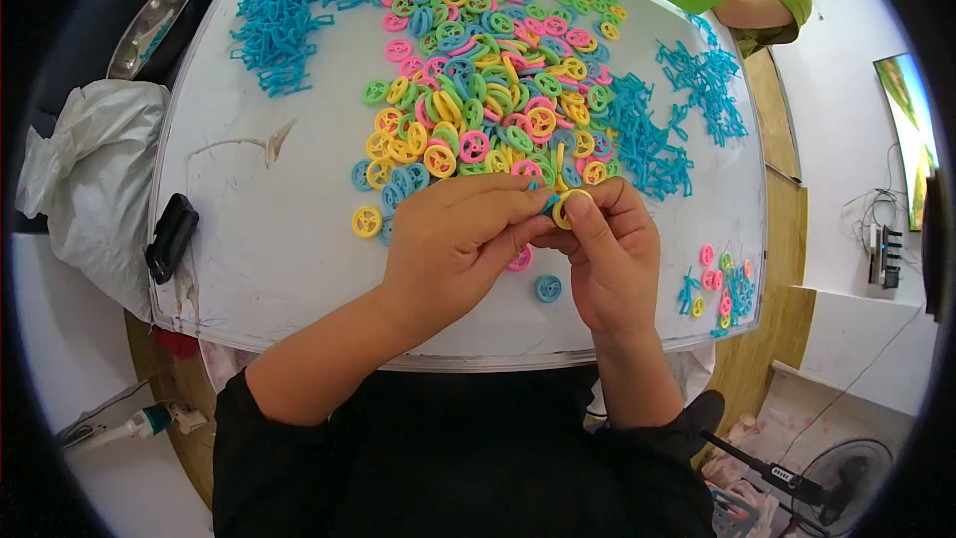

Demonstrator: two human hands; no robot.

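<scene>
Over the near middle of the white table, my two hands meet fingertip to fingertip. Between the thumb and fingers of my right hand is a small yellow spoked plastic wheel. My left hand pinches a small teal plastic piece against the wheel's left side; its far end is hidden by my fingers. Just beyond my hands spreads a big heap of pink, yellow, green and blue wheels. A single blue wheel lies below my hands, close to a pink wheel partly covered by my left hand.
Teal plastic pieces lie in piles at the far left and right. Joined wheels and teal pieces form a small group at the near right. A black case sits by the left edge. Another person's arm shows at the far right.
</scene>
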